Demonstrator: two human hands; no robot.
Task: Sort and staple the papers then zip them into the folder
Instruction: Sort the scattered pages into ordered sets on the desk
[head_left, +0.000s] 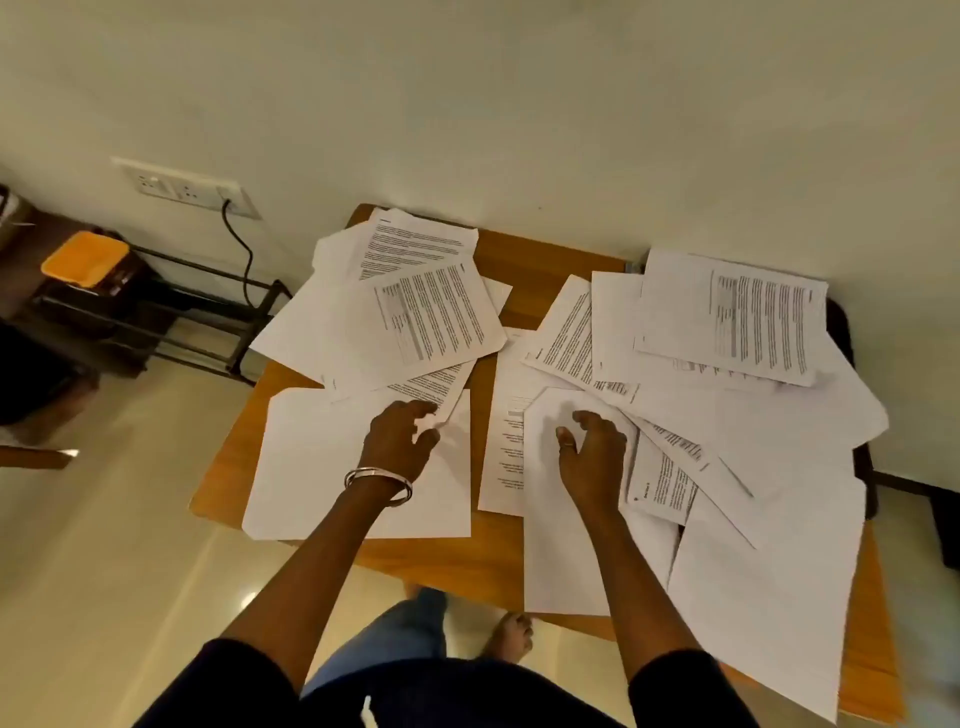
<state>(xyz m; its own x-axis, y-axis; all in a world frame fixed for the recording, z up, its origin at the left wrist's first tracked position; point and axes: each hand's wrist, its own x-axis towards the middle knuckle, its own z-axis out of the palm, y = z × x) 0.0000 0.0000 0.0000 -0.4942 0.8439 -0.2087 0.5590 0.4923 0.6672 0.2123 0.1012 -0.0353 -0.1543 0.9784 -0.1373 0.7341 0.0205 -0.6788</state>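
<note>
Several loose white papers cover a small wooden table (519, 561). Some show printed text, like the sheet (441, 317) in the left heap and the sheet (748, 317) at the far right; others lie blank side up. My left hand (397, 439), with a metal bangle on the wrist, pinches the corner of a printed sheet (436, 387) that pokes out of the left heap, above a blank sheet (322, 467). My right hand (592, 452) hovers with fingers curled and spread over a blank sheet (556, 545) in the right heap. No stapler or folder is visible.
The table stands against a pale wall. A dark metal rack (171, 312) with an orange-lidded container (85, 260) sits to the left, below a wall socket (187, 189) with a black cable. My legs and a foot (511, 634) show under the table's near edge.
</note>
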